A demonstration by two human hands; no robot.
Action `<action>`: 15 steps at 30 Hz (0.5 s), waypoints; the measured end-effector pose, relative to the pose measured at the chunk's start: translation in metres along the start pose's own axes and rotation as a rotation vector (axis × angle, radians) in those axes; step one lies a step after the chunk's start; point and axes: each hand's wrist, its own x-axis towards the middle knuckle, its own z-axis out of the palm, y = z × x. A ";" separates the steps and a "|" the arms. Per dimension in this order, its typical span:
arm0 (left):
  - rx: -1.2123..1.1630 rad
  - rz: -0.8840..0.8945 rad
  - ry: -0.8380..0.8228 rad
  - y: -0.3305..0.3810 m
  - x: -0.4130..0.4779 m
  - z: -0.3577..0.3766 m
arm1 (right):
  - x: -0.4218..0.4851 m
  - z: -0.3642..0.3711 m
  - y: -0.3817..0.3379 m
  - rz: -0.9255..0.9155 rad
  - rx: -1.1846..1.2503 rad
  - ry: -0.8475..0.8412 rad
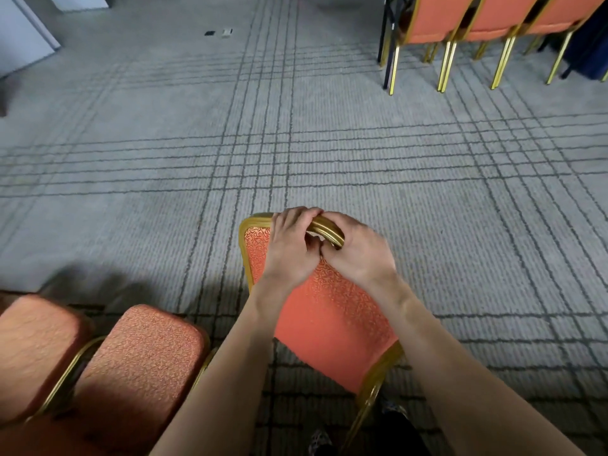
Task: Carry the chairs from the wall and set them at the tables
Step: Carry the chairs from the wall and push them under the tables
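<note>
**Both grips on the top rail of one orange chair**

The left grip [291,248] and the right grip [360,253], a person's bare hands, are clamped side by side on the gold top rail [327,228] of an orange chair [329,314]. The fingers of each curl over the far side of the rail and the thumbs tuck under it on the near side. The two grips touch at the knuckles near the middle of the rail, a little towards its right end. The patterned backrest faces the camera and runs down and to the right from the grips, between the two forearms. One gold rear leg [368,399] shows beneath it. The chair looks tilted, but the view hides whether its feet rest on the floor.

The chair is over a grey carpet [164,159] crossed by dark grid lines. Directly below it, at the bottom edge, are two patterned shoes [318,443].

Just to the left of the held chair, two more orange seats [141,357] with gold frames sit close together, blurred at the picture's lower left corner.

Well apart, at the upper right, a row of chairs [437,18] in the same orange and gold stands side by side, next to dark upright legs [384,47] that may belong to a bench. Dark blue cloth [589,44] hangs at the far right of that row.

Two small floor sockets [217,32] are set in the carpet near the top centre, and a pale panel [19,34] fills the upper left corner.
</note>
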 end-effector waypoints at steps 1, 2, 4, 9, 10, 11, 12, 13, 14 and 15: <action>0.015 -0.030 0.009 -0.004 0.003 -0.007 | 0.003 0.004 -0.007 -0.016 -0.020 0.002; 0.028 -0.070 0.011 -0.008 0.005 -0.014 | 0.005 0.008 -0.015 -0.037 -0.034 0.003; 0.077 -0.130 0.006 -0.017 0.008 -0.030 | 0.008 0.018 -0.032 -0.072 -0.064 -0.012; 0.206 -0.194 -0.001 -0.044 0.003 -0.054 | 0.017 0.034 -0.062 -0.188 -0.167 -0.034; 0.220 -0.207 0.006 -0.048 0.001 -0.058 | 0.020 0.036 -0.066 -0.211 -0.179 -0.039; 0.242 -0.216 0.010 -0.051 -0.001 -0.063 | 0.021 0.037 -0.071 -0.231 -0.191 -0.048; 0.270 -0.222 0.010 -0.053 -0.002 -0.066 | 0.022 0.038 -0.074 -0.252 -0.212 -0.059; 0.302 -0.230 0.004 -0.054 -0.005 -0.070 | 0.023 0.038 -0.077 -0.273 -0.237 -0.074; 0.336 -0.239 -0.008 -0.054 -0.007 -0.073 | 0.023 0.038 -0.077 -0.290 -0.258 -0.085; 0.364 -0.251 -0.024 -0.054 -0.009 -0.076 | 0.024 0.038 -0.076 -0.301 -0.280 -0.100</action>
